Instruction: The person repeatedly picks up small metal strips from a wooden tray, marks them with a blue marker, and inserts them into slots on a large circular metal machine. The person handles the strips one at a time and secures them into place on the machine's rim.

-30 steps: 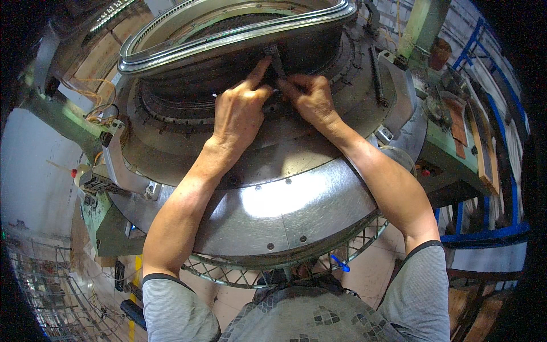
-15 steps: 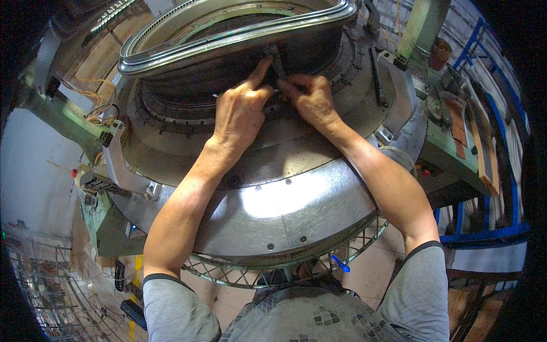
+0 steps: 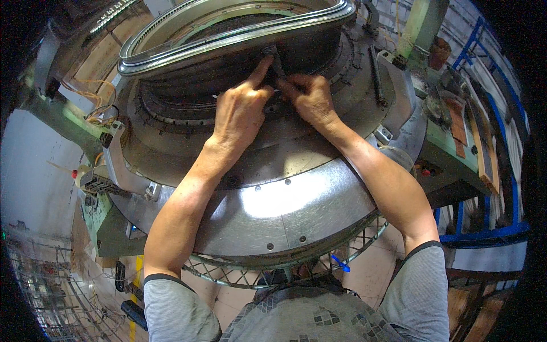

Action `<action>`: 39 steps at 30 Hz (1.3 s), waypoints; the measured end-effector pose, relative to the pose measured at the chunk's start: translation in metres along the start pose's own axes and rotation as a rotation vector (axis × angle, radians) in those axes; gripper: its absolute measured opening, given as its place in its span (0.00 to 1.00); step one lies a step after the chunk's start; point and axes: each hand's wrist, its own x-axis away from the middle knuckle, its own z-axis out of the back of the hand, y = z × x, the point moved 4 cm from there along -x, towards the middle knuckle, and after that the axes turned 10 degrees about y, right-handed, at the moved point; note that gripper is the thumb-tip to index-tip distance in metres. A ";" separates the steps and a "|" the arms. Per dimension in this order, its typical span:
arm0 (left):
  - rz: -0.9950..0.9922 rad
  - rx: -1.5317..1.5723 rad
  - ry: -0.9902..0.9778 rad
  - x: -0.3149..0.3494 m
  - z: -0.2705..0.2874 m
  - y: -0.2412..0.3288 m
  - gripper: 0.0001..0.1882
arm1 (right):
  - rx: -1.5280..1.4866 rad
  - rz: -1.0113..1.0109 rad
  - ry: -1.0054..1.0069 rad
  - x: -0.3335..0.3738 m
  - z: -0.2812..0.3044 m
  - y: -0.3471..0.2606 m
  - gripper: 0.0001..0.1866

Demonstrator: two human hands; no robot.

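A large round machine, which looks like a circular knitting machine, fills the view; its dark cylinder wall (image 3: 310,54) rises under a shiny metal rim (image 3: 239,41). My left hand (image 3: 239,117) rests at the wall, index finger stretched up against the top of a small dark flat strip (image 3: 277,61) and the other fingers curled. Beside it on the right, my right hand (image 3: 310,97) has thumb and fingers pinched together at the strip's lower end. Whether the strip is fixed to the wall, I cannot tell. Shadow hides the fingertips in part.
A wide polished metal ring (image 3: 273,219) lies under my forearms. Green machine posts stand left and right (image 3: 424,28). Orange wires (image 3: 99,94) hang at the left. Blue metal racking (image 3: 484,231) is at the right, and a blue clip-like piece (image 3: 340,263) hangs below the ring.
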 end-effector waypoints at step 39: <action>0.027 0.004 -0.108 -0.005 -0.004 0.002 0.17 | 0.122 0.031 0.061 -0.002 0.000 -0.002 0.13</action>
